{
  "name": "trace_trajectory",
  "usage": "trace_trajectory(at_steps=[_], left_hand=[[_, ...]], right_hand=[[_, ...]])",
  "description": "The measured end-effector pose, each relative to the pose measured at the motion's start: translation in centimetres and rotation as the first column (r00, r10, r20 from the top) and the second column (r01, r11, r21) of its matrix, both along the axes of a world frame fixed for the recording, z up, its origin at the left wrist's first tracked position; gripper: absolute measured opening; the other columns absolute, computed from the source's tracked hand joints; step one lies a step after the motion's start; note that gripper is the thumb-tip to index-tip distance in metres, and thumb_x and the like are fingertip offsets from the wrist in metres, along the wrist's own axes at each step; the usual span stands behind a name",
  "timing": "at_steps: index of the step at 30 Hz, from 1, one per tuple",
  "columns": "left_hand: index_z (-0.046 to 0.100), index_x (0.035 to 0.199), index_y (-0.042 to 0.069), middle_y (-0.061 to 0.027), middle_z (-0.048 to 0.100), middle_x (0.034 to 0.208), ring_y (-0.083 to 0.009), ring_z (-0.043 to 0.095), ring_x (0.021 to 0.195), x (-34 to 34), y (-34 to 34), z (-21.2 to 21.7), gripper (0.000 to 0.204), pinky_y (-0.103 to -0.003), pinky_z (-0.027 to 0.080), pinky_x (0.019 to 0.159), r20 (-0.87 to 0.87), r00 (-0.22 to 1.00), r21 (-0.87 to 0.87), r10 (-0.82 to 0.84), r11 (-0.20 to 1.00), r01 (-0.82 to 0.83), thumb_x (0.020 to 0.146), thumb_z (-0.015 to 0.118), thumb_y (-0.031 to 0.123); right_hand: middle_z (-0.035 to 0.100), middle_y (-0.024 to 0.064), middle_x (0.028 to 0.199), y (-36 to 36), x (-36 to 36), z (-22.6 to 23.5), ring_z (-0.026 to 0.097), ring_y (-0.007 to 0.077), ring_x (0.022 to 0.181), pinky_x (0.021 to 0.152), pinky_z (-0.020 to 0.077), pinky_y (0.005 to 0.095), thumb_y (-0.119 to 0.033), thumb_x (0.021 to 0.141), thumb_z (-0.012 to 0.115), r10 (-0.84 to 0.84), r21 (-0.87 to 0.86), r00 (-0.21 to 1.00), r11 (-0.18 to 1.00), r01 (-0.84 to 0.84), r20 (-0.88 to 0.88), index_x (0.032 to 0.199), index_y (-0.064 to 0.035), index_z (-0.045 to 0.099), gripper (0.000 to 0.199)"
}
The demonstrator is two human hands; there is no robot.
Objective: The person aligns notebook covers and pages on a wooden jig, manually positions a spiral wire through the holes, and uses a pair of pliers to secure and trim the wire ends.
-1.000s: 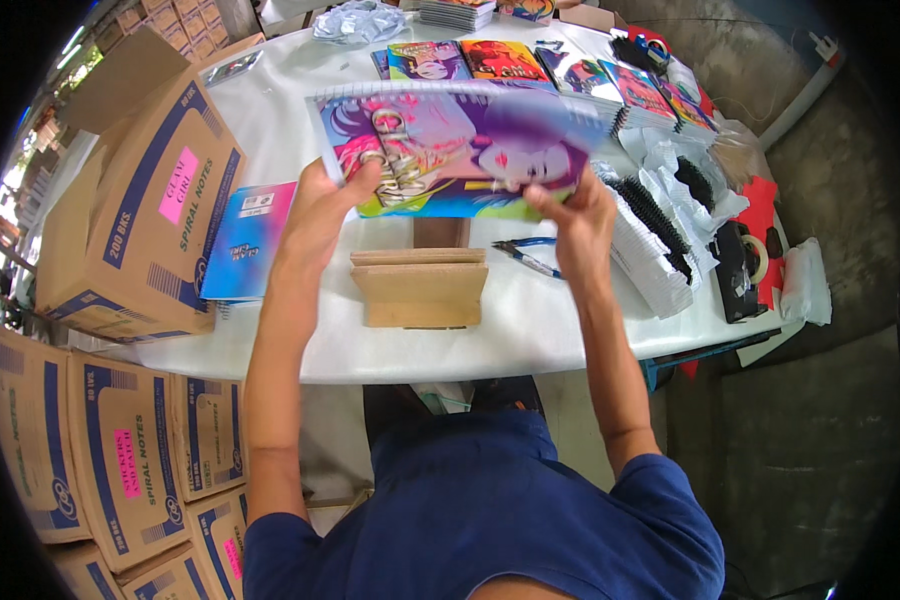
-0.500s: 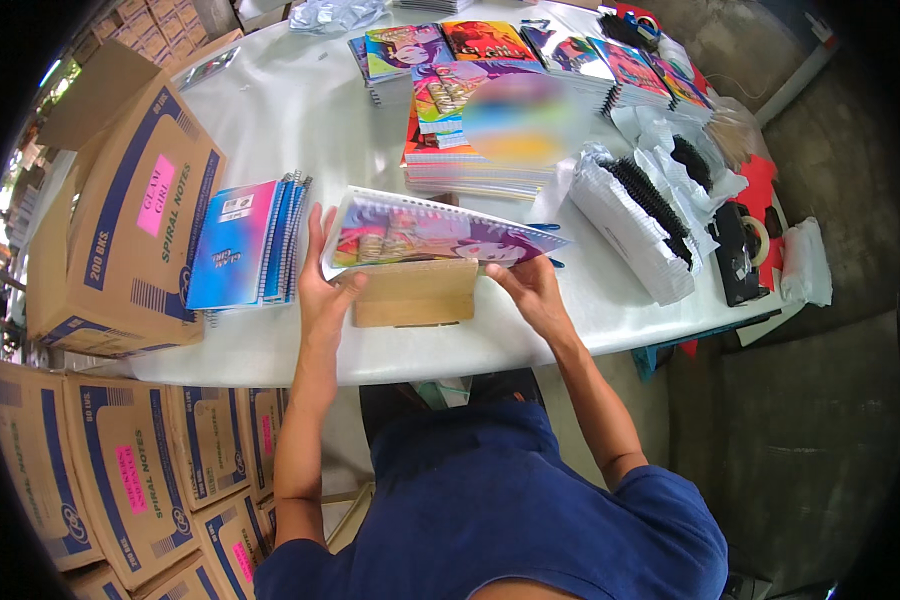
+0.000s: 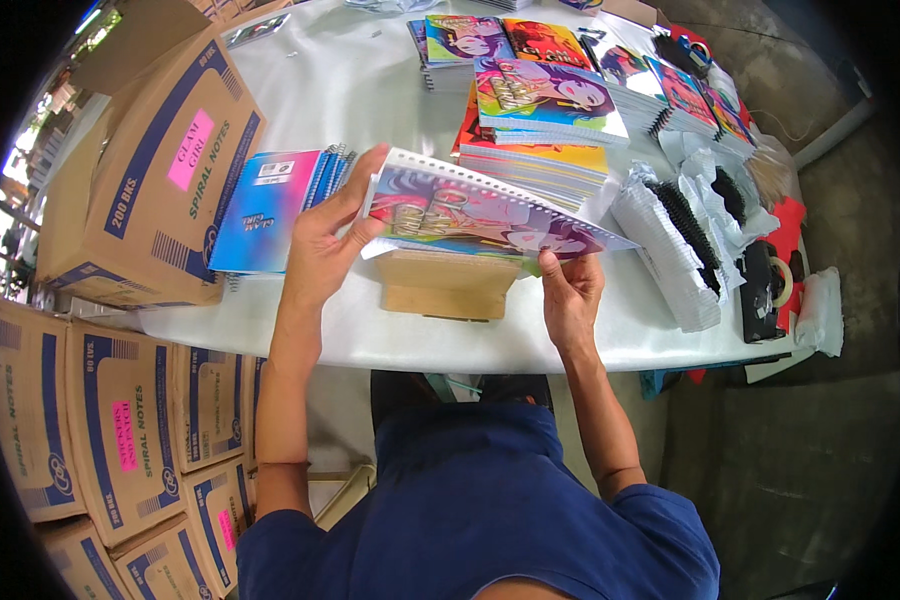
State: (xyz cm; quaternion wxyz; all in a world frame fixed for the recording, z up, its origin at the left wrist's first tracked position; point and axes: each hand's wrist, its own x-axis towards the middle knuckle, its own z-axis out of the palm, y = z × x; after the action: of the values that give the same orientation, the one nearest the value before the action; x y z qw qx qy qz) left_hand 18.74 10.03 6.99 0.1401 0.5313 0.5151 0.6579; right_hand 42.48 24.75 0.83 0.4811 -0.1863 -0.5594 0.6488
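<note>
I hold a stack of punched pages with a colourful cartoon cover (image 3: 475, 213) just above a small wooden block (image 3: 448, 284) on the white table (image 3: 370, 90). My left hand (image 3: 326, 240) grips its left end, fingers spread along the punched edge. My right hand (image 3: 568, 290) pinches its lower right corner. The stack lies nearly flat, slightly tilted.
Blue-covered spiral notebooks (image 3: 270, 205) lie left of my hands, beside an open cardboard box (image 3: 150, 170). Piles of colourful notebooks (image 3: 545, 110) fill the back of the table. Bags of black spiral bindings (image 3: 685, 225) and a tape dispenser (image 3: 765, 290) are right. More boxes (image 3: 100, 420) stand on the floor at left.
I have brought the stack down from held-up in front of me and toward me until it is low over the wooden block. My view has shifted closer to the table.
</note>
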Motion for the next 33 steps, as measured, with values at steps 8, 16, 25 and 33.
trace_trajectory(at_steps=[8,16,25,33], left_hand=[[0.048,0.135,-0.006,-0.0123,0.062,0.124,-0.0174,0.058,0.114,-1.3,-2.4,-6.6,0.051,-0.031,0.048,0.094,0.130,0.989,-0.186,0.069,0.982,-0.044,0.089,0.066,-0.001],[0.043,0.139,-0.006,-0.0130,0.064,0.120,-0.0187,0.060,0.110,-2.1,-1.8,-2.1,0.059,-0.032,0.051,0.090,0.030,1.000,-0.182,0.006,0.983,0.000,0.085,0.064,-0.009],[0.023,0.154,0.009,-0.0191,0.048,0.143,-0.0315,0.054,0.125,-4.5,-4.4,-7.0,0.083,-0.040,0.044,0.103,-0.534,0.845,-0.502,-0.034,0.817,-0.284,0.082,0.063,-0.004],[0.001,0.156,0.007,-0.0158,0.019,0.159,-0.0283,0.019,0.146,0.3,-1.9,-8.2,0.107,-0.040,0.019,0.117,0.344,0.939,0.011,-0.025,1.000,0.023,0.083,0.075,0.031]], right_hand=[[0.065,0.0025,0.104,0.0,-0.3,0.8,0.055,0.0078,0.089,0.078,0.0428,0.0236,-0.008,0.094,0.064,0.064,0.086,0.994,0.994,-0.072,0.088,0.121,-0.0021,0.056,0.028],[0.065,0.0034,0.109,-0.3,-1.5,1.8,0.057,0.0105,0.097,0.086,0.0433,0.0269,-0.008,0.094,0.063,0.069,-0.017,0.995,0.997,-0.070,-0.074,0.123,-0.0021,0.054,0.031],[0.059,0.0076,0.116,0.9,0.1,0.8,0.054,0.0137,0.107,0.094,0.0424,0.0310,-0.013,0.097,0.060,0.155,0.135,0.954,0.972,-0.194,0.257,0.127,-0.0026,0.051,0.034],[0.040,0.0165,0.139,1.1,0.9,0.0,0.039,0.0255,0.129,0.110,0.0307,0.0387,-0.037,0.088,0.071,0.215,0.238,0.961,0.938,-0.253,0.175,0.145,-0.0014,0.028,0.080]])
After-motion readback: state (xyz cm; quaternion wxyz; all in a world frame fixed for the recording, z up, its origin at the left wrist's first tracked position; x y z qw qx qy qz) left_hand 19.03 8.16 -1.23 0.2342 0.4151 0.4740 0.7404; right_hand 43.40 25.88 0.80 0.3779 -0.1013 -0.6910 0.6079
